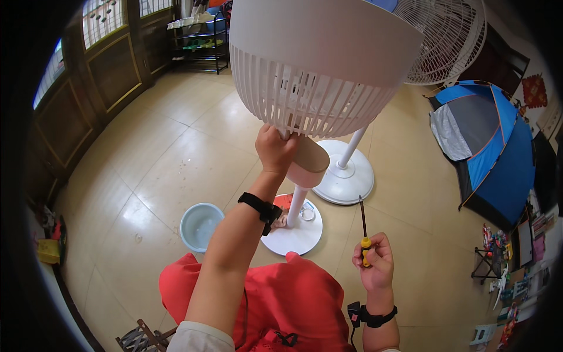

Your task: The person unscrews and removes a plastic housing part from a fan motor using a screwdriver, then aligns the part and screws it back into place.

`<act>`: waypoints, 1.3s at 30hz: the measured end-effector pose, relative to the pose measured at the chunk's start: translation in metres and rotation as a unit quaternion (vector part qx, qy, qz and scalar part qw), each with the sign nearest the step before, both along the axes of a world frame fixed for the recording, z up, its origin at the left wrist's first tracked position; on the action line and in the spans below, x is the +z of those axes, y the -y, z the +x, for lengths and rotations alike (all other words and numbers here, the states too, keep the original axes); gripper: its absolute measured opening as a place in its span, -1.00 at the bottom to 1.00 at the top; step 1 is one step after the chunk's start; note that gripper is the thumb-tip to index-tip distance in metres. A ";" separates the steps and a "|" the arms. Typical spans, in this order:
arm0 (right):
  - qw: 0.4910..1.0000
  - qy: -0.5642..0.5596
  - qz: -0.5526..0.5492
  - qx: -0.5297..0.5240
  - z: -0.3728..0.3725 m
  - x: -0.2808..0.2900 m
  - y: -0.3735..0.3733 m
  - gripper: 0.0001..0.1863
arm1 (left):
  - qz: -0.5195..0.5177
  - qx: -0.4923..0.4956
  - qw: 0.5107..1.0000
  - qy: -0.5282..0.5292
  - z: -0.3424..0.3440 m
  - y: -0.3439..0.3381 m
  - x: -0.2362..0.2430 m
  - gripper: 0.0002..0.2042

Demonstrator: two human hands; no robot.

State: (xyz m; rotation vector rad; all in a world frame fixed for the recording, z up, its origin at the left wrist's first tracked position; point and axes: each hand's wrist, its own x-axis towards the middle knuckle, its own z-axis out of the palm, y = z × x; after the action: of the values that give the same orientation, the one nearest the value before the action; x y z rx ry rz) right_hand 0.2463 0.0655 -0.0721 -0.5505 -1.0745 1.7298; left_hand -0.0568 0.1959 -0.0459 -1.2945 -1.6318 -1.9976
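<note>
Head view, looking down: person's left hand [275, 148] is raised, fingers curled shut around the underside of a white slatted fan head [319, 64], just above its beige motor neck [308, 164]. Right hand [374, 264] sits lower, closed in a fist on a yellow-handled screwdriver [363, 226], tip pointing up, well apart from the fan. Looks like a fan disassembly/repair step w/ the head steadied; next move probably calls for bringing the driver tip up to a screw, which isn't visible here. Fan pole drops to a round white base [293, 234] on glossy beige floor tiles [176, 164]. Nearby: pale blue basin [199, 226], second white fan [346, 170], blue tent [492, 146], dark wood-panelled wall [111, 70].
</note>
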 end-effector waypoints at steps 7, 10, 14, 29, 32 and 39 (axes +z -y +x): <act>1.000 -0.006 -0.009 0.016 0.003 0.004 -0.006 -0.73 | -0.018 0.074 0.997 -0.018 0.000 0.002 -0.001 -0.80; 1.000 -0.003 -0.010 0.014 0.008 0.006 -0.009 -0.73 | -0.008 0.083 0.996 -0.014 0.003 0.006 0.001 -0.81; 1.000 0.006 -0.009 0.019 0.015 0.009 -0.015 -0.73 | -0.013 0.115 0.993 -0.024 -0.002 0.009 -0.007 -0.79; 0.999 0.006 -0.011 0.045 0.003 0.010 -0.029 -0.69 | 0.063 0.157 0.986 -0.013 -0.003 0.012 -0.004 -0.82; 0.998 -0.021 0.002 0.067 -0.013 0.010 -0.029 -0.68 | 0.003 0.155 0.988 -0.004 -0.005 0.021 -0.001 -0.78; 0.980 -0.119 0.029 0.158 -0.067 0.010 -0.039 -0.71 | -0.143 0.103 0.981 -0.079 -0.015 0.065 0.005 -0.69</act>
State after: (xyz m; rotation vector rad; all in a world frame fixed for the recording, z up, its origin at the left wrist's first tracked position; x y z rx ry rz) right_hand 0.1790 0.1044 -0.0623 -0.1339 -1.0780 1.9734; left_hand -0.0721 0.1309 -0.0409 -1.2777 -1.9373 -1.5421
